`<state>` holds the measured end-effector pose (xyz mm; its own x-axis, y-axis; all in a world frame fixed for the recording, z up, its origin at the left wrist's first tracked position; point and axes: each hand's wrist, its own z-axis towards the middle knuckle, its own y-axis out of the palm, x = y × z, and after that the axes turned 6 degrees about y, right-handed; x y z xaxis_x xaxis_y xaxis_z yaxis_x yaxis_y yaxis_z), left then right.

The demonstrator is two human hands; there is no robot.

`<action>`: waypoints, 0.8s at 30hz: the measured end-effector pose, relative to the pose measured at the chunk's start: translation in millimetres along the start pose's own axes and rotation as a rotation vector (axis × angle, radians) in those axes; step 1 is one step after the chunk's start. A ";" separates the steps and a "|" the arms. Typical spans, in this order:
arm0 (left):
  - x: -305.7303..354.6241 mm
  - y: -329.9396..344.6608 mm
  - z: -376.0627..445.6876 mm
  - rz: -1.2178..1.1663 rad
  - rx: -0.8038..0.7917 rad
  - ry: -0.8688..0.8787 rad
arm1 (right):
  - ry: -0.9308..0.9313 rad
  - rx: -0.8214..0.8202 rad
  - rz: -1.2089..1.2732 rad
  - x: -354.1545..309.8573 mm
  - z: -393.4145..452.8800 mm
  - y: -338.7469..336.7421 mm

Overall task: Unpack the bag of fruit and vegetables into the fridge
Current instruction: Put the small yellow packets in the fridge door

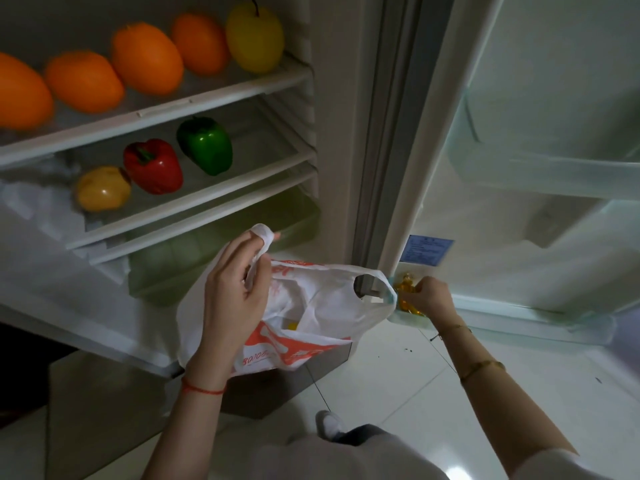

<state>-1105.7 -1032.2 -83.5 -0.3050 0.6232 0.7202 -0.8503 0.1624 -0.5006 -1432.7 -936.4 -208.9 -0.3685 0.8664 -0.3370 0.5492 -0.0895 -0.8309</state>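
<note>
Head cam view: left hand (232,299) has its fingers curled round one handle of the white and orange plastic bag (304,320), holding it up in front of the open fridge (332,140). Something yellow (293,326) sits inside the bag, can't tell what. Right hand (431,295) is over at the lowest door shelf (519,315) to the right, gripping a yellowish item (406,289) that's too blurry to name. Top shelf has four orange fruits (147,58) and a yellow apple (255,38). Shelf below holds a yellow pepper (103,188), red pepper (153,166) and green pepper (205,145).
</note>
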 end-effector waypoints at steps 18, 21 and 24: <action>3.3 -25.5 -20.2 0.026 0.150 0.009 | -0.802 -0.601 -0.043 -134.4 -131.9 -19.3; 0.9 -31.8 -25.8 0.015 0.161 -0.020 | -0.895 -0.558 -0.287 -159.4 -119.4 40.3; 1.0 -40.0 -27.7 0.047 0.192 -0.037 | -0.903 -0.547 -0.470 -172.2 -102.2 87.8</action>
<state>-1060.1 -1016.9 -76.1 -0.3587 0.5976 0.7171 -0.8999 -0.0171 -0.4358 -1244.3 -1043.3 -178.5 -0.9037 0.0711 -0.4223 0.3855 0.5643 -0.7300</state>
